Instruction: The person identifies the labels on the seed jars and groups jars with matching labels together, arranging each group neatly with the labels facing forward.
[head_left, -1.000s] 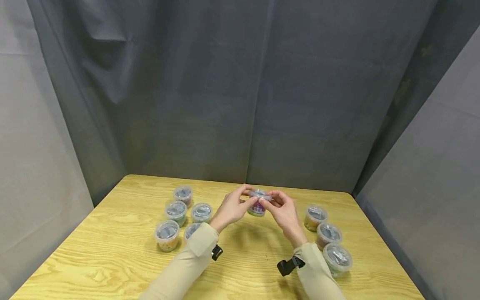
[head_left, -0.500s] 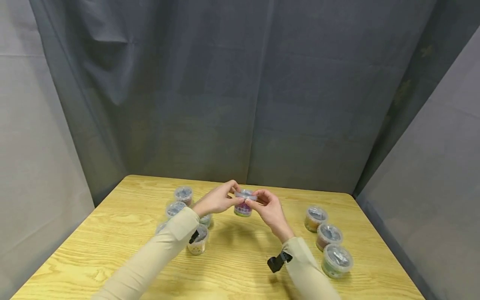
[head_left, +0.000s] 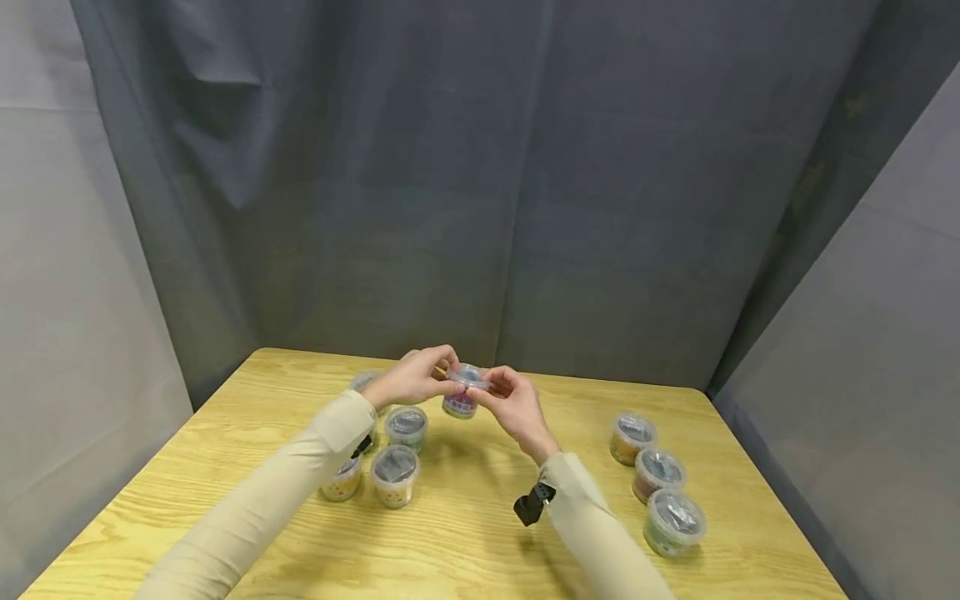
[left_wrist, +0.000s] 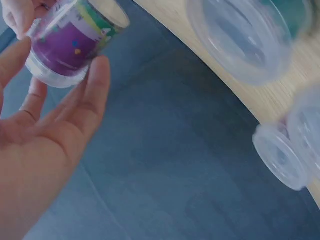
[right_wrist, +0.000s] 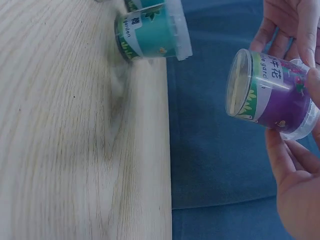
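A small clear plastic tub (head_left: 460, 406) with a purple printed label and a clear lid is held up over the back of the table, its shadow falling on the wood below. My left hand (head_left: 415, 380) pinches the lid rim from the left, thumb in front. From the right, my right hand (head_left: 514, 410) grips the same rim between thumb and fingers. In the right wrist view the purple tub (right_wrist: 280, 92) shows its pale base and the word "garden". The left wrist view has the fingers (left_wrist: 95, 92) against its lid edge.
To the left stand several lidded tubs, among them a green-labelled tub (head_left: 406, 428) and a yellowish one (head_left: 395, 476); my left arm partly covers others. Three more, a yellowish tub (head_left: 632, 438), a reddish tub (head_left: 657, 474) and a green tub (head_left: 675, 523), line the right. Grey curtains (head_left: 465, 183) enclose the table (head_left: 465, 533).
Both hands have carried the purple tub leftward and slightly up, toward the left group. My left forearm now covers different tubs there; the tubs on the right have stayed put.
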